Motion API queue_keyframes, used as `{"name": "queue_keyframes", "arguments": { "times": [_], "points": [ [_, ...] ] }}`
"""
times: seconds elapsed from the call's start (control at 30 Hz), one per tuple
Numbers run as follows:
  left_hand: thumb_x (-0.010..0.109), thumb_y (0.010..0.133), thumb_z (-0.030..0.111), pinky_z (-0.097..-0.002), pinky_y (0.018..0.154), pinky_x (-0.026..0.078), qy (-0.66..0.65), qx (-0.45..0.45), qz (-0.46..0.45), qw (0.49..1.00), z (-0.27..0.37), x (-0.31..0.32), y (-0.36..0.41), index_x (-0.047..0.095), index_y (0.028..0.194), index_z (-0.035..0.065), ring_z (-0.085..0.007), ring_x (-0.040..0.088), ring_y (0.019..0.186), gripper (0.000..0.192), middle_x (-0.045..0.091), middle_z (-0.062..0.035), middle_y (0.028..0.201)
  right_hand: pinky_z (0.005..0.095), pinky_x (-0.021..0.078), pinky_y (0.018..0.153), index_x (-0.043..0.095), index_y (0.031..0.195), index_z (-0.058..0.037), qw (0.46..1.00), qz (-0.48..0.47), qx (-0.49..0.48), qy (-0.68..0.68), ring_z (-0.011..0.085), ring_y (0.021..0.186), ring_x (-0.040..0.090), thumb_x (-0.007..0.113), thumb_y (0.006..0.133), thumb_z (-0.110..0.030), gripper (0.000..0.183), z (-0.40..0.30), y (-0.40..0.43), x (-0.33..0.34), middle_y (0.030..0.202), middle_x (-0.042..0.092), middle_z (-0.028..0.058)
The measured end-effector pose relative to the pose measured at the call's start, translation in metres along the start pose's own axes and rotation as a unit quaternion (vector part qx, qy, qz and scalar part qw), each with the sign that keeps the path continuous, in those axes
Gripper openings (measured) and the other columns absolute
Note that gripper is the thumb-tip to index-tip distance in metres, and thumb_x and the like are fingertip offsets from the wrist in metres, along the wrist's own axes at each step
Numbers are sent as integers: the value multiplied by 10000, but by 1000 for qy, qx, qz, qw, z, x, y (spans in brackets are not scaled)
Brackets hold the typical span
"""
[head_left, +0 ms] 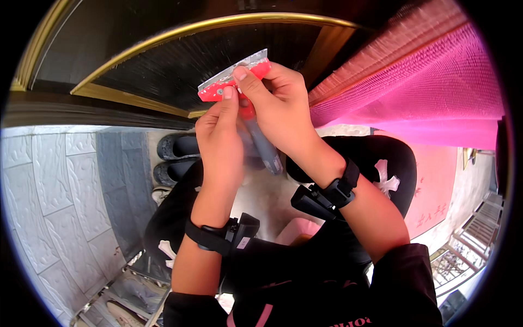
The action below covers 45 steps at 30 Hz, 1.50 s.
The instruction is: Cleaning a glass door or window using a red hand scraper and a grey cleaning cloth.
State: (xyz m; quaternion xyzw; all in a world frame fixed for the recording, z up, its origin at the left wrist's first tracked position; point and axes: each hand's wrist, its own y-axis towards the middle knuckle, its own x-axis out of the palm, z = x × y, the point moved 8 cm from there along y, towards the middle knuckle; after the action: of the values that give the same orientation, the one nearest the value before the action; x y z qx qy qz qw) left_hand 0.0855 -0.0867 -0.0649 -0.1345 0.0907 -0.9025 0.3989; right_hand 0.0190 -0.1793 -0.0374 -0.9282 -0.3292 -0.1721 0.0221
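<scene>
A scraper (212,93) with a red plastic head, a wide metal blade and a dark grey handle is held up before a dark door panel. My left hand (220,135) pinches the left part of the red head, its thumb near a screw. On the right part of the head, my right hand (278,98) grips with its thumb lying over the blade's base. The handle hangs down between my hands, pointing towards my lap. Pale flakes cling to the red head along the blade. The fingers behind the head are partly hidden.
A dark door (163,69) with gold trim stands in front. Pink mesh curtain (408,90) hangs at the right. Dark shoes (173,171) lie on the floor at left. A shoe rack (110,288) stands at lower left, and a red mat (437,184) lies at right.
</scene>
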Motion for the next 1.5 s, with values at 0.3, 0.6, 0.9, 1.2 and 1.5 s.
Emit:
{"name": "queue_keyframes", "arguments": {
  "times": [0.3, 0.6, 0.9, 1.2, 1.5],
  "points": [
    [541, 971, 346, -217, 545, 270, 61, 18, 7, 998, 5, 13, 3, 512, 600, 109, -44, 357, 591, 441, 468, 45, 608, 233, 485, 536, 632, 797, 37, 995, 64, -29, 77, 94, 624, 627, 612, 883, -64, 134, 3, 8, -23, 723, 678, 89],
    [551, 966, 343, -214, 524, 270, 147, 91, 20, 985, 19, -3, 17, 672, 809, -27, -36, 369, 590, 419, 521, 36, 649, 234, 400, 507, 657, 842, 48, 995, 55, -64, -51, 41, 560, 512, 617, 909, -169, 230, 1, 13, -20, 612, 612, 27],
    [533, 975, 346, -213, 534, 280, 180, 77, 24, 980, 19, -2, 18, 636, 741, 14, -37, 364, 590, 419, 527, 34, 647, 301, 372, 449, 639, 731, 45, 977, 72, -66, -188, 145, 437, 488, 586, 923, -271, 374, -8, 16, -23, 519, 554, 103],
    [524, 982, 326, -208, 565, 334, 151, 96, 7, 984, 10, 6, 23, 668, 807, -41, -43, 427, 629, 431, 589, 5, 710, 394, 420, 511, 626, 640, -15, 969, 94, -80, -215, 280, 494, 552, 544, 901, -319, 409, -6, 14, -28, 533, 565, 131],
    [539, 977, 312, -208, 554, 326, 156, 107, 12, 982, 9, 5, 25, 647, 714, -11, -38, 404, 616, 430, 568, 19, 676, 311, 364, 432, 657, 733, 32, 980, 97, -86, -154, 161, 414, 482, 583, 918, -245, 341, -7, 12, -27, 510, 549, 118]
  ]
}}
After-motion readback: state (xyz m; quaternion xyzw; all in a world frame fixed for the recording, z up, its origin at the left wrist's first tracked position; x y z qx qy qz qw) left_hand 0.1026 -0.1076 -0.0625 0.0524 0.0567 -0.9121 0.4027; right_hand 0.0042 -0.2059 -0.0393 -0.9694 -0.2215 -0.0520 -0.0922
